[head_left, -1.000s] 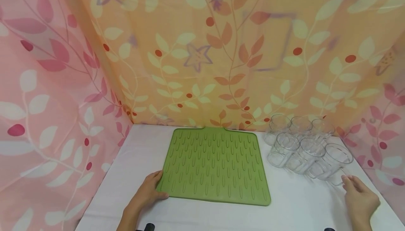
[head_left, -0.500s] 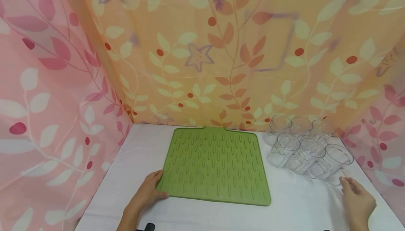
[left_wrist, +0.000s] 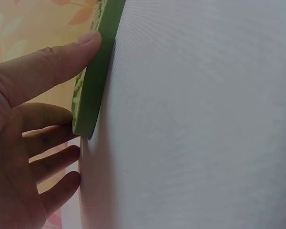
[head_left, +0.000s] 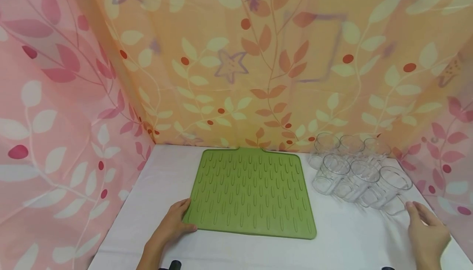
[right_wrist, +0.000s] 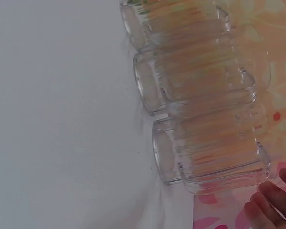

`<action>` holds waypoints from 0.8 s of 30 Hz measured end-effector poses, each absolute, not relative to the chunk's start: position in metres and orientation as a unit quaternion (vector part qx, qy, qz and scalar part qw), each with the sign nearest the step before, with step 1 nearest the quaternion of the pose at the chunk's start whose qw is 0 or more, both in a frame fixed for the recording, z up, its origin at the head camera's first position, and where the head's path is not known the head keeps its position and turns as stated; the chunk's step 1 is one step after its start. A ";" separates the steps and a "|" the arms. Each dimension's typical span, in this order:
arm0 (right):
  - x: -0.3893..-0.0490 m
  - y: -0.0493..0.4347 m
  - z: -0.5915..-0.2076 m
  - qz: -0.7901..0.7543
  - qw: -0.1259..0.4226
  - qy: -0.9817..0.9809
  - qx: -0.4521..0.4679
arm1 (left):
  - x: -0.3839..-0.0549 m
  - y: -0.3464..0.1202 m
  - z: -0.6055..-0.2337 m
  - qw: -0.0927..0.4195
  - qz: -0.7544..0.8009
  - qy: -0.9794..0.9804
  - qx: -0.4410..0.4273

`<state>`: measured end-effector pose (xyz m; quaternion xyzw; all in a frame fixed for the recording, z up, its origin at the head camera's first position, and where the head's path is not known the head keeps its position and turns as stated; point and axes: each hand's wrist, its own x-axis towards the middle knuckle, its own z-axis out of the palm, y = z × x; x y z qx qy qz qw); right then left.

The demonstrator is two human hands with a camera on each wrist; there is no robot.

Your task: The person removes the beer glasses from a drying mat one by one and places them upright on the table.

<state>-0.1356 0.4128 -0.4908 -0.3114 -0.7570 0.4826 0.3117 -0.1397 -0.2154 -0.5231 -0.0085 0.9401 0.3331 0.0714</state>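
A green ridged drying mat (head_left: 251,192) lies flat on the white tabletop. At its near left corner rests my left hand (head_left: 173,222); the left wrist view shows the thumb (left_wrist: 62,64) against the front edge and loosely bent fingers touching the side. To the right stand several clear glass mugs, upright in two rows. My right hand (head_left: 428,231) is beside the nearest right mug (head_left: 393,183), its thumb and fingertips close to the handle (head_left: 397,210). In the right wrist view the fingers (right_wrist: 274,198) are loosely bent next to that mug's handle (right_wrist: 229,183), holding nothing.
Floral cloth walls stand behind the table and on both sides, the back one orange (head_left: 221,89), the left one pink (head_left: 66,146). The back row of mugs (head_left: 351,146) is close to the back cloth. White tabletop (head_left: 347,241) lies between mat and right hand.
My right hand first shifts slightly left, then moves right and a little up, with its fingers spreading near the mug handle. The left hand, mat and mugs keep their places.
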 end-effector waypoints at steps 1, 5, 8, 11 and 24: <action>-0.135 0.412 -0.489 0.485 0.314 -0.755 -0.311 | -0.140 -0.215 -0.523 0.071 0.334 0.940 -0.009; -0.133 0.410 -0.481 0.494 0.324 -0.746 -0.307 | -0.140 -0.215 -0.525 0.070 0.334 0.940 -0.010; -0.134 0.409 -0.473 0.521 0.312 -0.735 -0.301 | -0.140 -0.216 -0.525 0.070 0.334 0.940 -0.010; -0.136 0.406 -0.465 0.510 0.284 -0.756 -0.297 | -0.140 -0.215 -0.525 0.070 0.334 0.940 -0.012; -0.141 0.388 -0.443 0.361 0.251 -0.893 -0.094 | -0.140 -0.215 -0.521 0.076 0.320 0.945 -0.005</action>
